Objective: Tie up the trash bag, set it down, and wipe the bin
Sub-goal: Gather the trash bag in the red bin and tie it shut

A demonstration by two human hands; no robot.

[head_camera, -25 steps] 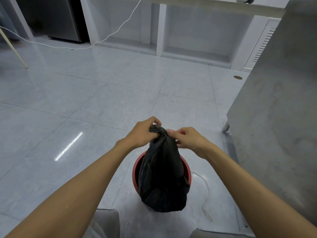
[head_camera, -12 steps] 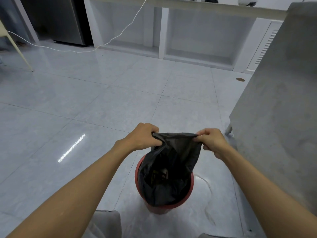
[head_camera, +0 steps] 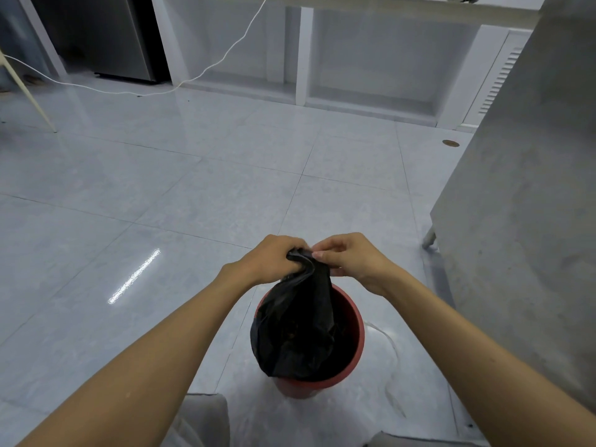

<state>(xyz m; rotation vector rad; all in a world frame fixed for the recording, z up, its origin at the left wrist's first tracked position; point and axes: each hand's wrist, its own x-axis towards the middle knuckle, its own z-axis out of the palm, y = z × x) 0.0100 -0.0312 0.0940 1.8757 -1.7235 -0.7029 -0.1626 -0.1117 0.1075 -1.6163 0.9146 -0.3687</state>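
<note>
Between the left hand [head_camera: 272, 258] and the right hand [head_camera: 350, 256], the gathered neck of the black trash bag [head_camera: 298, 330] is pinched by both, its body hanging below them into the red bin [head_camera: 356, 330]. If either pinch is loosened before a knot is drawn, the mouth could probably be lost. Any knot is hidden by the fingers; the contents cannot be made out.

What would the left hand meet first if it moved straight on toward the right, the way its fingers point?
Probably the right hand: the left hand grips the trash bag neck facing it, with only bunched plastic between. Depth is unclear.
</note>
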